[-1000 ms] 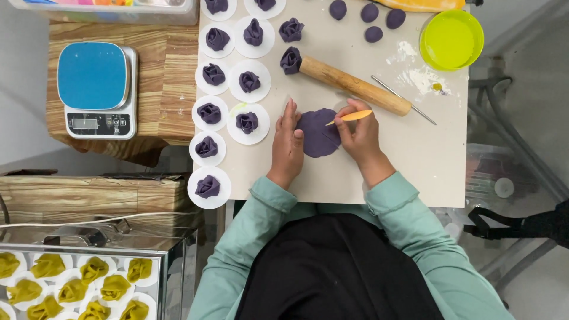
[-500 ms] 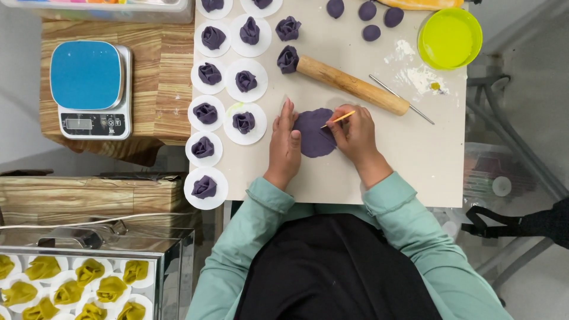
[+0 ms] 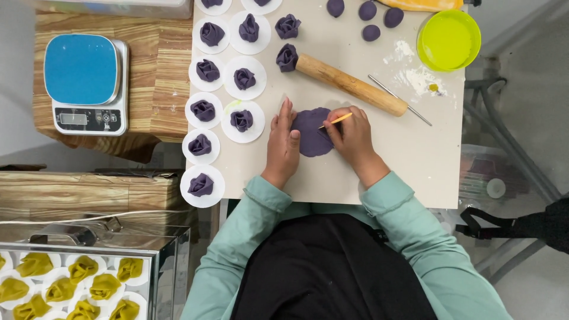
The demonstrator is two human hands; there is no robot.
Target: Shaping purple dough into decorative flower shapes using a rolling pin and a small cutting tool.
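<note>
Right hand (image 3: 354, 137) scores purple dough disc (image 3: 310, 133) with yellow stick (image 3: 335, 121).

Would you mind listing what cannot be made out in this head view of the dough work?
- Tip of the yellow stick: too small to tell whether it touches the flat purple dough disc.
- The disc's right edge: hidden under the right hand.
- The left hand covers the disc's left rim.
- Orange piece: cut off by the top edge.
- Scale display: too small to read.

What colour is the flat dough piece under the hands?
The flat dough piece is dark purple, seen best in the head view, between the left hand and right hand.
</note>
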